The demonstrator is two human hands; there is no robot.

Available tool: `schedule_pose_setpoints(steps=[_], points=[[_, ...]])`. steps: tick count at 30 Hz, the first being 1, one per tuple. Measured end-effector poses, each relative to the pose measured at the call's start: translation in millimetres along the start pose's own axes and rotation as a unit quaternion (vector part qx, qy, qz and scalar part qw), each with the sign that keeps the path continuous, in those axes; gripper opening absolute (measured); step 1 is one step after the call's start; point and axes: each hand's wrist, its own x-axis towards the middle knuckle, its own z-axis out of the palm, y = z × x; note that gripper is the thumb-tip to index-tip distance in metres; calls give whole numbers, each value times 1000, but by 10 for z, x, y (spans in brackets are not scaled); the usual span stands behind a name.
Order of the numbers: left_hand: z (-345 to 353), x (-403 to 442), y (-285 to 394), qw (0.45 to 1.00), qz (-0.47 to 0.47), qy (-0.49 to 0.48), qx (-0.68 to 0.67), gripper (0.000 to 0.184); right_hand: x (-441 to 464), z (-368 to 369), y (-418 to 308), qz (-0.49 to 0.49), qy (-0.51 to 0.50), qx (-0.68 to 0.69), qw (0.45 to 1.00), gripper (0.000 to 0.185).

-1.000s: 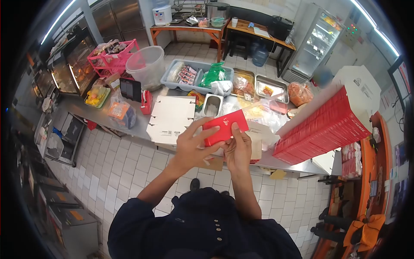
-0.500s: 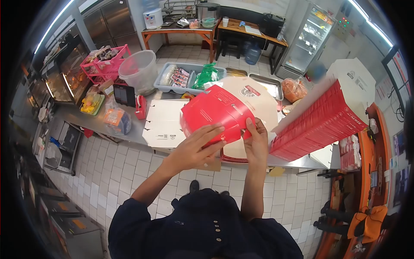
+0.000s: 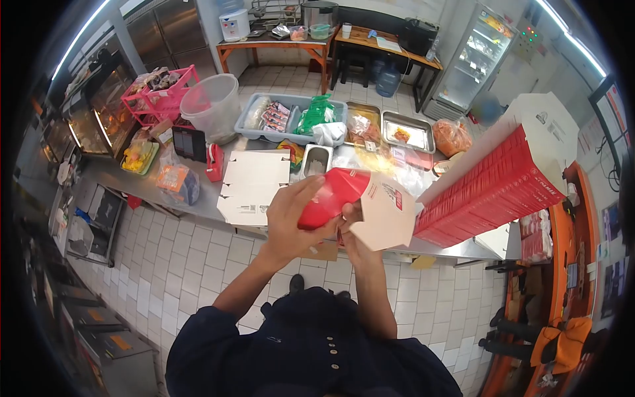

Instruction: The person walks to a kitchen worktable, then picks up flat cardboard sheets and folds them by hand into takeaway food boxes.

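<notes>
A red and off-white carton is held up above the front edge of the steel counter, partly folded, with a printed flap on its right. My left hand grips its red left side, fingers wrapped over it. My right hand pinches the carton from below near its middle; some of its fingers are hidden behind the flap. Just left of the carton lies a stack of flat white boxes. To the right leans a tall row of red cartons.
Behind the hands are a steel container, a blue-grey tub with packets, metal trays and a bag of orange food. A clear bucket stands back left. At lower right is a person in orange.
The carton has gone from a small folded red piece to opened out wide, and is now bent inward with its off-white side showing. My right hand has moved left and lower.
</notes>
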Motion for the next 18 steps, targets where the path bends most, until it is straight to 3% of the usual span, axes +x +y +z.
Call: schedule_pose_setpoints(steps=[2,3,4,5,6,8,11,12,13,14,15,18], points=[[-56,-17,-17,987,-89,-8,-133,78,82,-379,247,-82,28,-223,971,45],[-91,-21,-50,987,-89,-6,-131,78,205,-632,324,-63,77,-102,990,46],[-127,-29,-84,960,-164,31,-225,79,329,-885,403,-57,128,24,990,49],[-155,-37,-106,916,-237,67,-316,80,504,-1324,699,-120,116,-11,986,52],[-219,27,-73,925,-242,69,-284,77,500,-1144,533,-119,148,-84,978,58],[-225,3,-118,893,-291,109,-326,74,484,-715,160,-102,214,-227,944,71],[-65,-71,-146,933,-221,142,-246,72,274,-99,-41,-62,139,-305,940,73],[-20,-85,-149,933,-220,140,-247,72,280,-81,88,-62,55,-77,994,69],[22,-103,-147,923,-229,163,-261,72,277,-93,157,-59,-33,155,986,66],[57,-134,-166,912,-239,187,-275,73,267,-149,160,-60,-32,156,985,66],[19,-137,-220,919,-204,187,-281,71,255,-180,109,-42,6,-29,999,57],[-12,-102,-193,944,-137,237,-184,64,285,-208,-61,-45,41,-310,949,42]])
